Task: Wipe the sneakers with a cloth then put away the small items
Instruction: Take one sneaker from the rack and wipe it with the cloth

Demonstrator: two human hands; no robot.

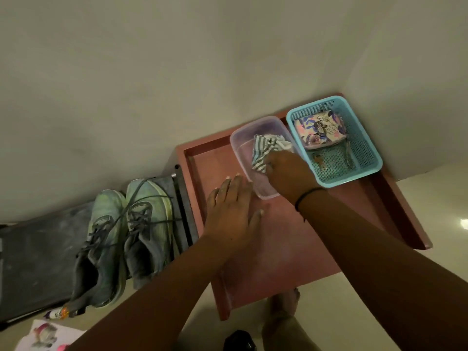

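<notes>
The cloth (266,152), striped grey and white, lies crumpled inside a clear tub (243,134) on a red table (278,249). The right hand (288,173) reaches into the tub and grips the cloth's near end, fingers curled down onto the fabric. A dark band (307,196) circles that wrist. The left hand (231,214) lies flat on the table just beside the tub's near corner, fingers straight and spread, their tips touching or almost touching the tub's wall; it holds nothing.

Just right of the tub, touching or nearly so, stands a blue basket (369,171) against the wall corner. In it lies a floral pouch (320,131) at the far end, with keys (319,160) on the basket floor nearer the camera.

The sneakers (124,239), a grey-green pair with dark laces, sit side by side on a dark low stand (38,262) left of the table, toes toward the wall. The right one's side is close to the stand's edge by the table.

At the stand's near edge lies a small colourful item (59,312), too blurred to name. Below it, a printed sheet (45,335) rests on the floor. A bare foot (283,323) stands on the pale floor at the table's near edge, with a dark object (239,342) beside it.
</notes>
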